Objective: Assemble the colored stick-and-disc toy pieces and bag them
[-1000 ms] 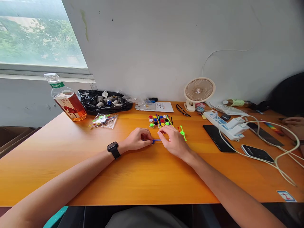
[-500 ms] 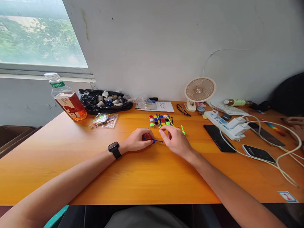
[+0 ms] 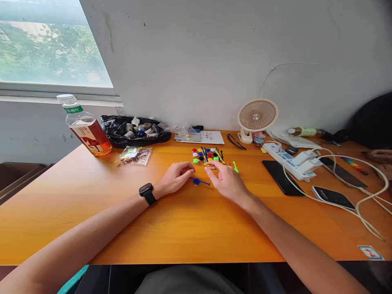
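A small blue stick with a round disc point(image 3: 198, 181) lies on the orange table point(image 3: 183, 220) between my hands, touched by neither. My left hand point(image 3: 175, 176), a black watch on its wrist, rests just left of it with fingers loosely curled and nothing in them. My right hand point(image 3: 224, 178) hovers to the right, fingers bent and reaching toward a cluster of coloured discs and sticks point(image 3: 206, 155) just behind it. A green stick point(image 3: 235, 166) pokes out beside my right hand.
A tea bottle point(image 3: 85, 132), a black bag of small parts point(image 3: 134, 130) and a clear packet point(image 3: 134, 154) stand at left. A small fan point(image 3: 256, 118), power strip point(image 3: 289, 158), cables and phones point(image 3: 332, 197) fill the right. Another person's hand point(image 3: 381, 157) is at the far right edge.
Both hands have let go of the blue stick, which now lies free on the table. My left hand drew back slightly; my right hand shifted toward the coloured pieces.
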`<state>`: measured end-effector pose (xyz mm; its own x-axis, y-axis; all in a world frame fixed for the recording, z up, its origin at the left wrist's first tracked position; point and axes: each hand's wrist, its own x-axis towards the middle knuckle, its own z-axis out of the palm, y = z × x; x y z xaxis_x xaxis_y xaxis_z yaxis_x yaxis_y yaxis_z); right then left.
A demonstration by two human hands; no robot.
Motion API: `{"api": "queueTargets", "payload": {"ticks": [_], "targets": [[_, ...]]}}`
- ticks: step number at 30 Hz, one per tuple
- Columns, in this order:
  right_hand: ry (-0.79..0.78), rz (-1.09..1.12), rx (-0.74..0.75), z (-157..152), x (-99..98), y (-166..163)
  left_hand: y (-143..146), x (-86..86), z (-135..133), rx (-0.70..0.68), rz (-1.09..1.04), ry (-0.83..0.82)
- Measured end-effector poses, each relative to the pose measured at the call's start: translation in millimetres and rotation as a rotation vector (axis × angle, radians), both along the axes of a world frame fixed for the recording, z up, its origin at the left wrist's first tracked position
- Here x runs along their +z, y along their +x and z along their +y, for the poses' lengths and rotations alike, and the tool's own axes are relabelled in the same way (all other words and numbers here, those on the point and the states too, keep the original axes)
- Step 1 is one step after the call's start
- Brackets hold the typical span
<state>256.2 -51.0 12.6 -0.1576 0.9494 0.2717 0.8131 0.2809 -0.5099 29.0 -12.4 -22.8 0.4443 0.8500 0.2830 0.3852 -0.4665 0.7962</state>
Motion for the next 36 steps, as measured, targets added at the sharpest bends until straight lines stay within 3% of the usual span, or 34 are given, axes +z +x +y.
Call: {"api": "queueTargets", "payload": {"ticks": [10,25,32,36], "targets": [[-0.036,-0.016,0.075,3.1,-3.2,1.8,0.5,-0.9,-2.4,-0.073,0.082,0.045],[0.009,0.041,0.070,4.6,-2.1,3.4,-0.3,2.0,-2.8,-0.191,0.112,0.159],[0.013,0.036,0.068,4.4,-3.7,3.5,-0.1,-0.7,-3.6,-0.197,0.112,0.144],[-0.026,0.063,0.085,4.7,-3.6,3.4,0.8,-0.5,-4.1,-0.118,0.081,0.169]]}}
